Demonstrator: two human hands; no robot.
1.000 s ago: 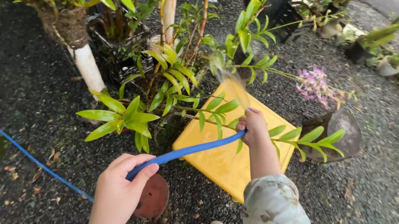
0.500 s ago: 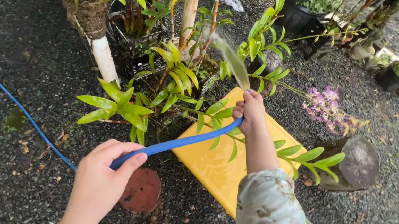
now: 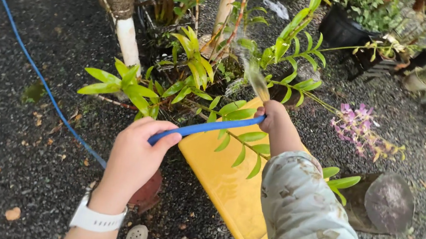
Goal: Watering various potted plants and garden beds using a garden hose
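**Blue hose held in both hands, spraying into green plants**

Blue hose [image 3: 206, 127]: runs from the left hand up-right to the right hand, slightly bowed, above the near corner of a yellow square board [image 3: 225, 188]. Behind the left hand it drops to the gravel [image 3: 5, 173] and trails away up-left in a long curve.

Right hand [image 3: 273, 117]: fist clamped around the hose end, fingers fully wrapped. A thin fan of water [image 3: 256, 78] leaves the fist, angled up-left into the foliage.

Left hand [image 3: 135, 156]: fingers curled over the hose, thumb side up, gripping it firmly. White watch band [image 3: 96, 221] on the wrist.

Right forearm in a pale patterned sleeve [image 3: 305, 215].

Surroundings: leafy green stems [image 3: 192, 67] arch over the hose and board. A white post [image 3: 128, 41] stands at the plant base, upper left. Pink flower spray [image 3: 357, 120] to the right of the right hand, apart from it. Dark round pot [image 3: 387, 202] lies tilted on its side just right of the board. Reddish round disc [image 3: 150, 191] on the gravel, partly hidden under the left hand.
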